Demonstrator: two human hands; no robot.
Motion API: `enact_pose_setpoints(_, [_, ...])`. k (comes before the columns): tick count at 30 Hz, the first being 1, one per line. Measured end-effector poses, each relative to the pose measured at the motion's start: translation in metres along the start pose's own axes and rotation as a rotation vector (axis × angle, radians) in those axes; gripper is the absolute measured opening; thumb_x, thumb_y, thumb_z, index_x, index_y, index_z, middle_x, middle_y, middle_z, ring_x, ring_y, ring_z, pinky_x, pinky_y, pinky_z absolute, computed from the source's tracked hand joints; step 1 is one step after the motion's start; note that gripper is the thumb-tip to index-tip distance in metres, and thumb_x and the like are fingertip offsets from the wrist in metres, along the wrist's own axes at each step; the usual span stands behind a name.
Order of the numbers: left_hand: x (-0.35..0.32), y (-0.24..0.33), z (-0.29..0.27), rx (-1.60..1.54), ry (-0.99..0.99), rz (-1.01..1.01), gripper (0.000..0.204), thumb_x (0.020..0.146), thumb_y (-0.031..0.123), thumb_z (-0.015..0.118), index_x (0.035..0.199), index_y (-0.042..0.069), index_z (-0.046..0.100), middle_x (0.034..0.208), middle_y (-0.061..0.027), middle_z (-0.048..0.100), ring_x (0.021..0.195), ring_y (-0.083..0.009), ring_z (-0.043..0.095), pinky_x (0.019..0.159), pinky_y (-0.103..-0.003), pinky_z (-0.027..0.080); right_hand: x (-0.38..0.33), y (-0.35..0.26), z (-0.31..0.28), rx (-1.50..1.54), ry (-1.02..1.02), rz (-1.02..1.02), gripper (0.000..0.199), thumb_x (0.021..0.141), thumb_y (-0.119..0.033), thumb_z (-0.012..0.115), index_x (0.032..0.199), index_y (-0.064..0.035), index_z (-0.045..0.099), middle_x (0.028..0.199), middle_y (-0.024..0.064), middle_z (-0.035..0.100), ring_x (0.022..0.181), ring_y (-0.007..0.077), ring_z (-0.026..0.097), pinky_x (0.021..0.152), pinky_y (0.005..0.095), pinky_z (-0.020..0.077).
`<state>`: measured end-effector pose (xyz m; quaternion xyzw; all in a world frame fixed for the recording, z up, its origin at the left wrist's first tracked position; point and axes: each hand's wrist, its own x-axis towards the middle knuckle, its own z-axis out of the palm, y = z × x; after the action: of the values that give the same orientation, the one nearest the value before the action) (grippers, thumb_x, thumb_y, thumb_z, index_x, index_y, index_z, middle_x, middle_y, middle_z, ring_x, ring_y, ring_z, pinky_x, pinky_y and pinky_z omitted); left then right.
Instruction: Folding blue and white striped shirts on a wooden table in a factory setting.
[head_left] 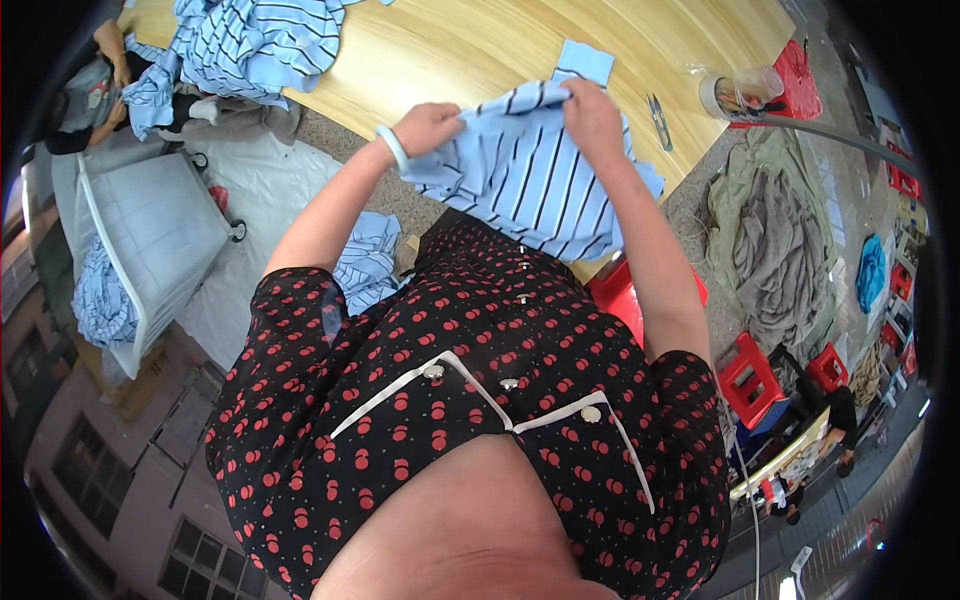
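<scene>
A light blue garment with dark stripes (520, 170) hangs spread between my hands over the near edge of the wooden table (450, 50). My left hand (428, 130), with a pale bangle at the wrist, is closed on its left side. Farther right, my right hand (594, 122) grips its upper edge, fingers curled and partly hidden. Just beyond that hand a plain light blue piece of cloth (585, 62) lies on the tabletop. A pair of thread snips (659, 122) rests on the wood to the right.
Striped garments (255, 45) are heaped at the table's far left, where another person's arm (112, 55) shows. A wheeled white bin (155, 240) stands left. At right are a container of small tools (722, 97), a grey cloth pile (780, 260) and a red stool (748, 380).
</scene>
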<state>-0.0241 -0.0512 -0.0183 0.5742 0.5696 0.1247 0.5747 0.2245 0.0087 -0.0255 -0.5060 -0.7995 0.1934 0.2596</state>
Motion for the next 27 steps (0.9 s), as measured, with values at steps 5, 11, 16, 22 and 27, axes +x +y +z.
enact_pose_setpoints(5, [0.001, 0.009, 0.002, -0.027, -0.063, 0.042, 0.019, 0.077, 0.014, 0.043, 0.085, 0.000, 0.052, 0.070, -0.0021, 0.050, 0.066, -0.0090, 0.044, 0.062, -0.023, 0.039, 0.003, 0.006, 0.005, -0.078, 0.035, 0.073, 0.020, 0.069, -0.004, 0.046, 0.087, -0.0049, 0.053, 0.085, 0.0144, 0.053, 0.081, 0.0306, 0.051, 0.068, 0.0361, 0.0424])
enact_pose_setpoints(11, [-0.002, -0.030, 0.007, -0.145, -0.064, -0.004, 0.029, 0.070, 0.002, 0.038, 0.094, 0.000, 0.054, 0.082, -0.0120, 0.058, 0.078, -0.0181, 0.053, 0.073, -0.026, 0.041, -0.018, -0.045, 0.025, 0.253, -0.291, -0.148, 0.017, 0.070, -0.010, 0.052, 0.085, -0.0039, 0.053, 0.083, 0.0132, 0.053, 0.083, 0.0288, 0.050, 0.073, 0.0365, 0.0398])
enact_pose_setpoints(16, [-0.002, -0.034, 0.006, -0.021, -0.032, -0.027, 0.030, 0.070, 0.001, 0.037, 0.093, 0.000, 0.055, 0.083, -0.0131, 0.059, 0.079, -0.0197, 0.055, 0.074, -0.028, 0.042, -0.013, -0.057, 0.035, 0.111, -0.249, -0.289, 0.015, 0.068, -0.015, 0.056, 0.081, -0.0069, 0.055, 0.081, 0.0100, 0.054, 0.080, 0.0259, 0.050, 0.074, 0.0345, 0.0373])
enact_pose_setpoints(22, [0.002, -0.032, 0.008, 0.035, 0.048, -0.042, 0.023, 0.075, 0.017, 0.045, 0.086, 0.002, 0.058, 0.077, -0.0130, 0.059, 0.070, -0.0202, 0.056, 0.067, -0.029, 0.043, -0.023, -0.057, 0.028, 0.030, -0.249, -0.389, 0.009, 0.067, -0.010, 0.057, 0.076, -0.0074, 0.055, 0.073, 0.0068, 0.052, 0.072, 0.0230, 0.049, 0.069, 0.0341, 0.0363])
enact_pose_setpoints(27, [0.008, 0.000, 0.016, 0.204, 0.062, -0.034, 0.030, 0.071, 0.032, 0.058, 0.071, 0.002, 0.058, 0.064, -0.0102, 0.057, 0.059, -0.0176, 0.053, 0.057, -0.028, 0.042, -0.041, -0.061, 0.017, 0.101, -0.137, -0.354, 0.007, 0.068, -0.007, 0.056, 0.075, -0.0078, 0.055, 0.070, 0.0062, 0.052, 0.070, 0.0217, 0.050, 0.069, 0.0333, 0.0365])
